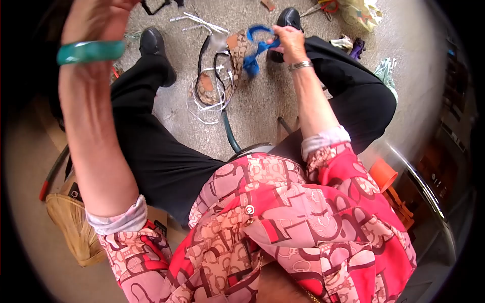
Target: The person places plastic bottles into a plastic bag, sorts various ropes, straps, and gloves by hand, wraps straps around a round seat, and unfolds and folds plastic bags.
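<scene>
My right hand (pixel 290 44) is closed on a blue strip (pixel 260 49) that hangs in loops and is blurred by motion, above the floor near my right shoe (pixel 289 18). My left hand (pixel 103 20) is raised at the top left, with a green bangle (pixel 91 52) round the wrist. Its fingers run out of the frame, so whether it holds anything is hidden. Between my feet lies a brown patterned fabric piece (pixel 235 56) with dark strips (pixel 200 63) and tangled white strips (pixel 209 107).
More white strips (pixel 199 22) lie farther forward. A plastic bag (pixel 361 12), scissors with orange handles (pixel 328 6) and cloth scraps (pixel 357 48) are at the upper right. An orange object (pixel 383 174) and a curved metal bar (pixel 429 189) stand at the right.
</scene>
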### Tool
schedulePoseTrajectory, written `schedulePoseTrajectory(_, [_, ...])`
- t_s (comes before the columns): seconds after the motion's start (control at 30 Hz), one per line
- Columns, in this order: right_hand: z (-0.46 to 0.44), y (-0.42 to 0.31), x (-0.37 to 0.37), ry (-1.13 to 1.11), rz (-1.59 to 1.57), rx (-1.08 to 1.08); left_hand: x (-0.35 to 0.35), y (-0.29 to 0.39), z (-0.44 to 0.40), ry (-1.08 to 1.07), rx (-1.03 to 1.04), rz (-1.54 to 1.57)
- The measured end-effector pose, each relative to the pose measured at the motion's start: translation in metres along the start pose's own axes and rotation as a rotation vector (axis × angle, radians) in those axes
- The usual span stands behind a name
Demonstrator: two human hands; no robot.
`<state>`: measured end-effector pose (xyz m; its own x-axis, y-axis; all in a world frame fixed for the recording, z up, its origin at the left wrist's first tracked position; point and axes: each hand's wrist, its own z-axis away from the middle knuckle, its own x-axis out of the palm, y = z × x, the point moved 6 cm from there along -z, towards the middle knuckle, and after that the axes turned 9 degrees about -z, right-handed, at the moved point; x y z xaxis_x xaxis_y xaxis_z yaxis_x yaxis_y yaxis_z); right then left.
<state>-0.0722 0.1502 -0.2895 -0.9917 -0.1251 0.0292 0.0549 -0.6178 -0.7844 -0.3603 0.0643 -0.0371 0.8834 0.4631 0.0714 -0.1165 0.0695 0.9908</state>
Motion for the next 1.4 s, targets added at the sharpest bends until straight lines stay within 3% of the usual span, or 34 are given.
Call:
schedulePoseTrajectory(0.1, [0.027,-0.063,0.021,-0.273,-0.125,-0.049,0.016,0.001,0.005,0.006,0.02,-0.132])
schedulePoseTrajectory(0.23, [0.077,-0.113,0.056,-0.512,-0.083,-0.153,0.033,-0.039,-0.01,-0.131,0.023,0.0])
schedulePoseTrajectory(0.33, [0.11,-0.139,0.079,-0.636,-0.1,-0.15,0.05,-0.045,-0.01,-0.176,0.204,-0.178])
schedulePoseTrajectory(0.43, [0.128,-0.163,0.104,-0.789,-0.06,-0.243,0.062,-0.054,-0.012,-0.221,0.2,-0.394])
schedulePoseTrajectory(0.5, [0.149,-0.174,0.116,-0.859,-0.071,-0.242,0.078,-0.073,-0.01,-0.275,0.061,0.059])
schedulePoseTrajectory(0.57, [0.166,-0.187,0.122,-0.887,-0.12,-0.185,0.077,-0.069,0.0,-0.285,0.231,-0.577])
schedulePoseTrajectory(0.7, [0.186,-0.206,0.115,-1.077,-0.214,-0.061,0.083,-0.115,-0.004,-0.286,0.209,-0.672])
schedulePoseTrajectory(0.77, [0.183,-0.229,0.082,-1.102,-0.388,-0.29,0.075,-0.136,-0.014,-0.296,0.211,-0.644])
schedulePoseTrajectory(0.8, [0.178,-0.245,0.059,-1.063,-0.453,-0.42,0.069,-0.135,-0.014,-0.334,0.179,-0.696])
schedulePoseTrajectory(0.83, [0.161,-0.262,0.026,-0.89,-0.656,-0.376,0.065,-0.132,-0.013,-0.372,0.15,-0.747])
schedulePoseTrajectory(0.9, [0.126,-0.275,-0.03,-0.824,-0.838,-0.284,0.057,-0.131,-0.009,-0.401,-0.016,-0.565])
schedulePoseTrajectory(0.93, [0.104,-0.273,-0.058,-0.854,-0.8,-0.287,0.055,-0.131,-0.01,-0.426,-0.026,-0.408])
schedulePoseTrajectory(1.0, [0.069,-0.248,-0.105,-0.477,-0.836,-0.272,0.054,-0.133,-0.013,-0.453,-0.016,-0.268])
schedulePoseTrajectory(1.1, [0.036,-0.213,-0.128,-0.373,-0.85,-0.215,0.058,-0.131,-0.011,-0.465,-0.144,-0.061])
schedulePoseTrajectory(1.2, [0.032,-0.195,-0.117,-0.178,-0.376,-0.366,0.056,-0.12,-0.008,-0.433,-0.294,0.025])
schedulePoseTrajectory(1.23, [0.042,-0.194,-0.102,-0.175,-0.385,-0.367,0.055,-0.117,-0.006,-0.396,-0.371,0.073])
schedulePoseTrajectory(1.3, [0.066,-0.2,-0.063,-0.058,0.336,-0.63,0.056,-0.114,-0.011,-0.387,-0.39,0.184])
schedulePoseTrajectory(1.37, [0.061,-0.196,-0.041,-0.207,0.424,-0.638,0.062,-0.11,-0.011,-0.362,-0.415,0.254])
schedulePoseTrajectory(1.4, [0.073,-0.198,-0.024,-0.178,0.486,-0.716,0.067,-0.108,-0.01,-0.37,-0.414,0.251])
